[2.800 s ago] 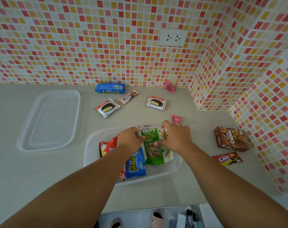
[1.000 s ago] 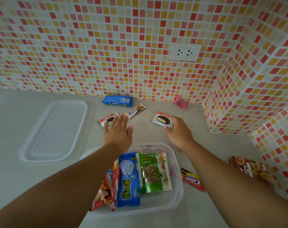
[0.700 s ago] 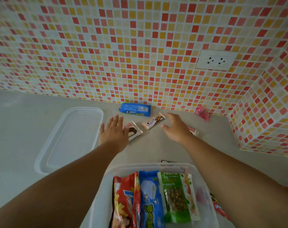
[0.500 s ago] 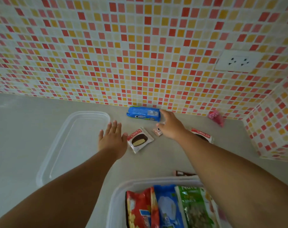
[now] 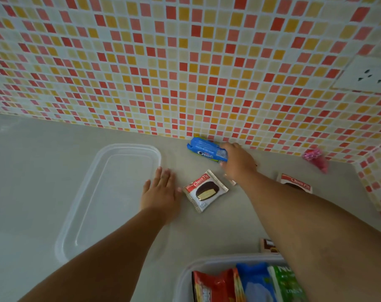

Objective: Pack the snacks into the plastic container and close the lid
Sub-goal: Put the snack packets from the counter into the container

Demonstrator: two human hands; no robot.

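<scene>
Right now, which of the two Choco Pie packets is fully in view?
The Choco Pie packet between the two hands, beside the left hand. The other Choco Pie packet is partly hidden behind the right forearm.

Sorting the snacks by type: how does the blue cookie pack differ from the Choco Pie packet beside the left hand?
The blue cookie pack is long and blue, and the right hand has a grip on its end; the Choco Pie packet is square, white and red, lying free beside the left hand. Both are outside the container.
</scene>
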